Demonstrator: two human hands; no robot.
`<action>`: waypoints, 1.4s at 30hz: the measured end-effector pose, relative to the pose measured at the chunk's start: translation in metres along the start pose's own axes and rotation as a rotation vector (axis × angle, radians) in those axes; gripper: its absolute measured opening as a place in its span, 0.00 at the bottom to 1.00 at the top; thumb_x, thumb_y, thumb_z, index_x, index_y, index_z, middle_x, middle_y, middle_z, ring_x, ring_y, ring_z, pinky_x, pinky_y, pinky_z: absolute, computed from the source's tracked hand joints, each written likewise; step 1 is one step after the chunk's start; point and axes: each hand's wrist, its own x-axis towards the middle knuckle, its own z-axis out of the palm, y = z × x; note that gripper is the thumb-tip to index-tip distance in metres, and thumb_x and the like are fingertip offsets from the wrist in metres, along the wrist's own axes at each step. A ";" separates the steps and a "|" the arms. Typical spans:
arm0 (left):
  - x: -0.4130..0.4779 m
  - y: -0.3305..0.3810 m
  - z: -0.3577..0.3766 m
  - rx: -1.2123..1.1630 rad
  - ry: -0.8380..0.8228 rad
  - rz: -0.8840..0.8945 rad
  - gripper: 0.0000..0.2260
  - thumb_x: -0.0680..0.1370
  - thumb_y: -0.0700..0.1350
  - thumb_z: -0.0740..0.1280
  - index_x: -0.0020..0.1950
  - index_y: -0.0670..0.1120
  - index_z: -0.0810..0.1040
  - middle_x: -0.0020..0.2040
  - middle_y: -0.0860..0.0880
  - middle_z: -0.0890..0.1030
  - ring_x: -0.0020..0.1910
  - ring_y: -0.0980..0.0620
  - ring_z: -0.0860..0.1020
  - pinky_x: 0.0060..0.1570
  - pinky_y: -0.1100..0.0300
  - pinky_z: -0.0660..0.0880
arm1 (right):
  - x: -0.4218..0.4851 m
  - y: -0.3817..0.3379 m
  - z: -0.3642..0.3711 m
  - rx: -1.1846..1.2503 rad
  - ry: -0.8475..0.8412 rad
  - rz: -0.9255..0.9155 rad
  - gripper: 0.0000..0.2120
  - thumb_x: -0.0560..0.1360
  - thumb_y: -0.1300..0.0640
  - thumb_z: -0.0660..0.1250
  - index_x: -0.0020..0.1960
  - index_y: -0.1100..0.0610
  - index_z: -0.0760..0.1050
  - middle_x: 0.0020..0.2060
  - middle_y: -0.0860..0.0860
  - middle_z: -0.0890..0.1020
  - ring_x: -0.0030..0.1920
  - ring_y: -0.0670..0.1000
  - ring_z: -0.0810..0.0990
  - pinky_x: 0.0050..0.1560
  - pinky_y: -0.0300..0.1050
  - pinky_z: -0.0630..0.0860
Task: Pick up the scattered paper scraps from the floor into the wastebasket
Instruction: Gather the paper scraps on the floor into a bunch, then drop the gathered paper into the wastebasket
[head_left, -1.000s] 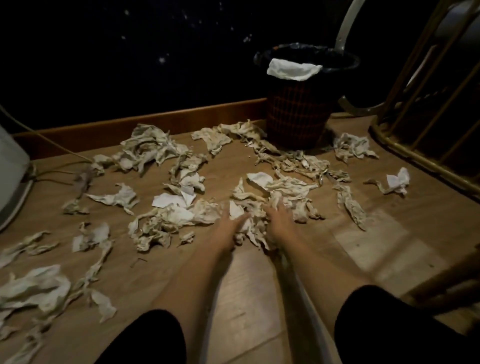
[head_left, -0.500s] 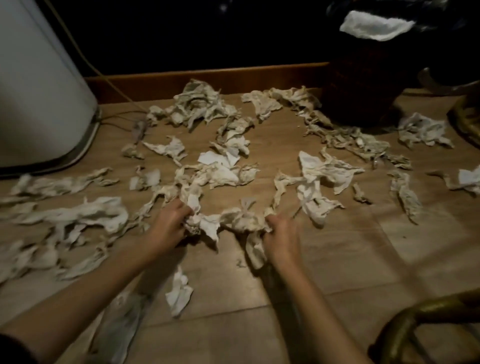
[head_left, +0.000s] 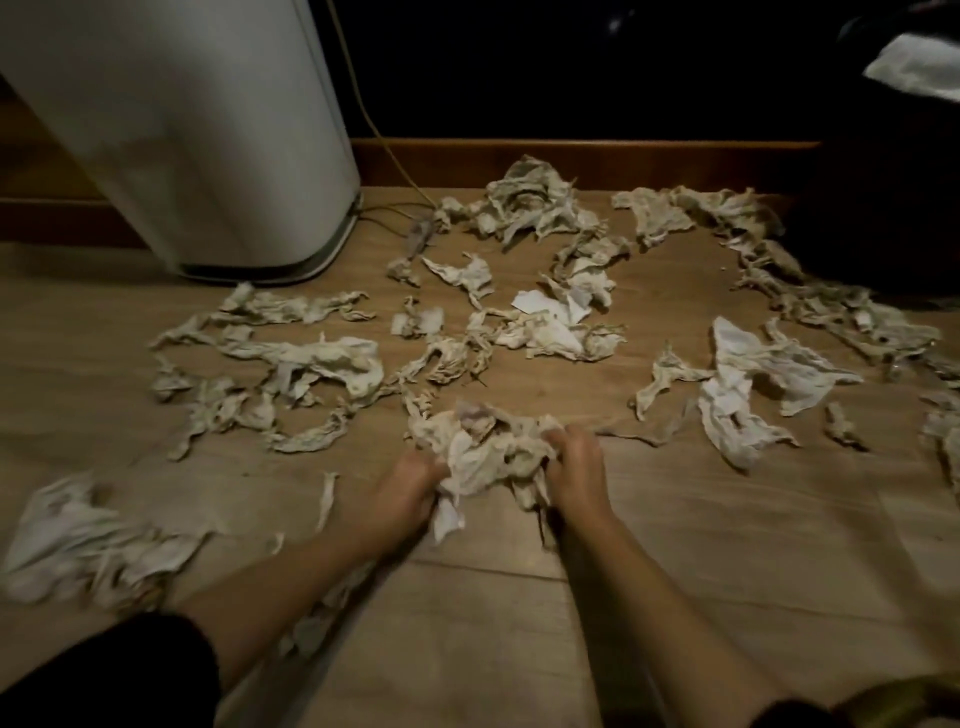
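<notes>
Hands closer | left hand (head_left: 410, 486), right hand (head_left: 574, 470) clutch scrap bundle (head_left: 488, 449) | scraps (head_left: 311, 364) surround

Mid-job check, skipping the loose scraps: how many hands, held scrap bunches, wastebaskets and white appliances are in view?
Hands: 2, left hand and right hand
Held scrap bunch: 1
Wastebasket: 1
White appliance: 1
Total: 5

Both forearms reach forward, bare below dark sleeves. The left hand (head_left: 402, 488) and right hand (head_left: 574, 470) sit low and close together, fingers curled inward, each closed on one side of a shared bundle
</notes>
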 end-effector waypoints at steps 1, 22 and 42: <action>0.014 -0.008 -0.016 0.023 0.022 -0.043 0.11 0.71 0.36 0.60 0.48 0.40 0.80 0.48 0.37 0.81 0.49 0.39 0.78 0.47 0.55 0.71 | 0.018 -0.005 -0.003 0.012 0.000 0.027 0.11 0.70 0.71 0.61 0.48 0.63 0.79 0.47 0.61 0.78 0.50 0.59 0.75 0.45 0.45 0.70; 0.264 0.104 -0.325 -0.245 0.390 0.126 0.08 0.67 0.32 0.64 0.41 0.40 0.81 0.42 0.42 0.83 0.44 0.44 0.80 0.39 0.59 0.71 | 0.260 -0.153 -0.287 -0.026 0.190 -0.024 0.10 0.71 0.67 0.66 0.49 0.58 0.82 0.51 0.56 0.83 0.56 0.54 0.78 0.48 0.38 0.69; 0.602 0.436 -0.235 -0.319 -0.174 0.656 0.41 0.75 0.39 0.63 0.75 0.52 0.36 0.77 0.42 0.51 0.73 0.42 0.60 0.67 0.52 0.64 | 0.430 0.169 -0.505 -0.188 0.709 0.212 0.06 0.68 0.69 0.62 0.35 0.61 0.74 0.37 0.60 0.76 0.41 0.60 0.76 0.37 0.43 0.66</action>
